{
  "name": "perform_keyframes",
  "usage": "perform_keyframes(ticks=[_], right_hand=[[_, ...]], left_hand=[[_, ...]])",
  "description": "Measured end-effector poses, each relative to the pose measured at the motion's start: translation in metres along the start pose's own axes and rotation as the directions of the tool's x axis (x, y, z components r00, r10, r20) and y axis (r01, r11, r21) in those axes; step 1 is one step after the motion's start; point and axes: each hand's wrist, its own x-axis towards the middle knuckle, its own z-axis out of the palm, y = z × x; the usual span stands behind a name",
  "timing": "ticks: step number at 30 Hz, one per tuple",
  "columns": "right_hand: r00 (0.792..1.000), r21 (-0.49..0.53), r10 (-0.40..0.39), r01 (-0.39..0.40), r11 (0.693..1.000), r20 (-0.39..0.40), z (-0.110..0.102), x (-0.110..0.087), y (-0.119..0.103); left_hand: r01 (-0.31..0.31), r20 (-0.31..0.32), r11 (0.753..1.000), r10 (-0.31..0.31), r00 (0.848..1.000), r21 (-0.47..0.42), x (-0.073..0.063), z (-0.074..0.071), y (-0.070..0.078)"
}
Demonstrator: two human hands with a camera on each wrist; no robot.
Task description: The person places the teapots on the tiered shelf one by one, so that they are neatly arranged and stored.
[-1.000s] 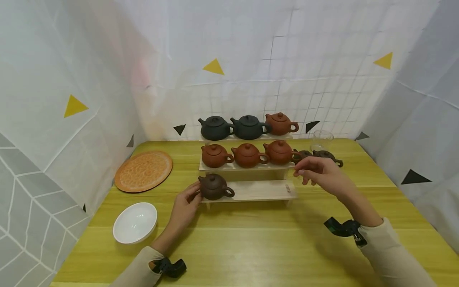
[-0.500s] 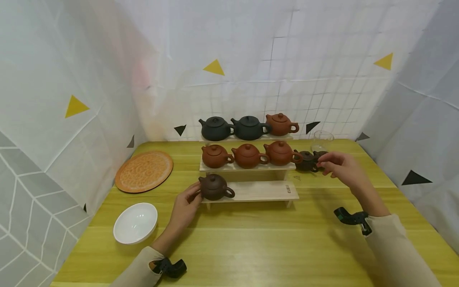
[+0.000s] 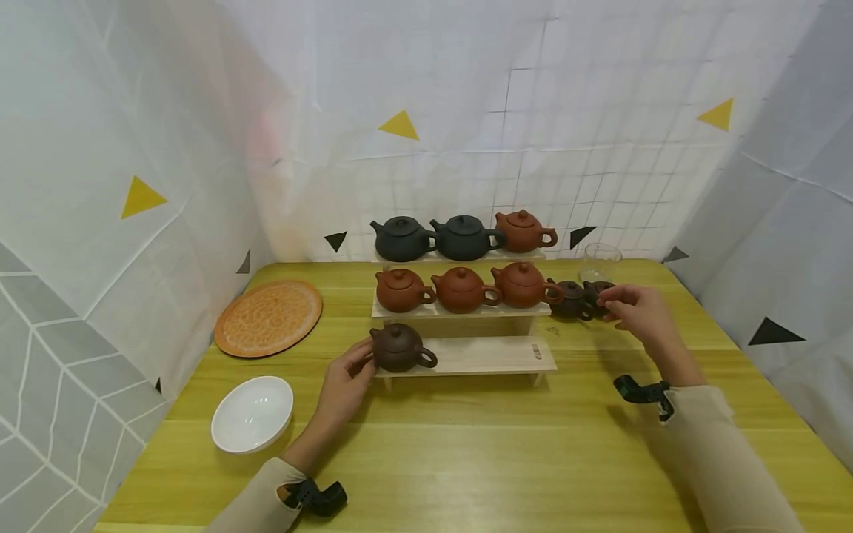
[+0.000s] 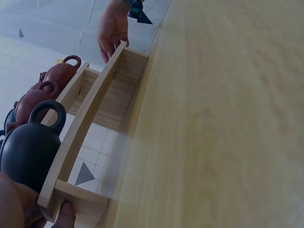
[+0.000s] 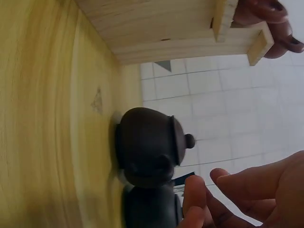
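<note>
My left hand (image 3: 346, 381) grips the left end of the lowest step of the wooden stand (image 3: 493, 355), thumb on its leg in the left wrist view. Beside those fingers a dark brown teapot (image 3: 397, 346) sits upright on that step. My right hand (image 3: 643, 314) hovers at the right of the stand, fingers bent loosely and fingertips right by a small dark teapot (image 3: 598, 295). A gap shows between its thumb and forefinger (image 5: 194, 190) in the right wrist view. Another dark teapot (image 5: 147, 145) stands on the table next to that one.
Three reddish teapots (image 3: 461, 289) line the middle step. Two black teapots (image 3: 402, 238) and a red one (image 3: 523, 231) fill the top. A clear glass (image 3: 601, 259) stands behind the right-hand teapots. At left are a white bowl (image 3: 252, 414) and an orange round mat (image 3: 268, 318).
My right hand has moved right, from near the stand's right end to the small dark teapots, then shifted slightly. My left hand and the teapots have stayed in place.
</note>
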Motion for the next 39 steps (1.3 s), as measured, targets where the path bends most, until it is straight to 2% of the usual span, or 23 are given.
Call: perform_keyframes(ticks=[7, 16, 25, 32, 39], right_hand=[[0.998, 0.011, 0.059, -0.059, 0.998, 0.023, 0.01, 0.011, 0.009], [0.998, 0.037, 0.052, -0.053, 0.998, 0.038, 0.019, 0.015, 0.017], [0.995, 0.162, 0.097, -0.102, 0.982, 0.038, 0.031, 0.015, 0.024], [0.989, 0.291, 0.144, -0.149, 0.945, 0.039, 0.038, 0.018, 0.026], [0.99, 0.3, 0.143, -0.133, 0.945, -0.011, 0.043, 0.018, 0.031]], left_hand=[[-0.008, -0.01, 1.0, 0.008, 1.0, 0.01, -0.001, 0.0, 0.0], [-0.012, -0.004, 1.0, 0.012, 1.0, -0.001, 0.0, 0.001, -0.001], [-0.002, -0.003, 1.0, 0.002, 1.0, 0.006, 0.0, 0.0, 0.0], [-0.006, -0.014, 1.0, 0.006, 1.0, 0.026, 0.0, 0.0, -0.001], [-0.02, 0.0, 1.0, 0.02, 1.0, 0.013, 0.0, 0.0, -0.001]])
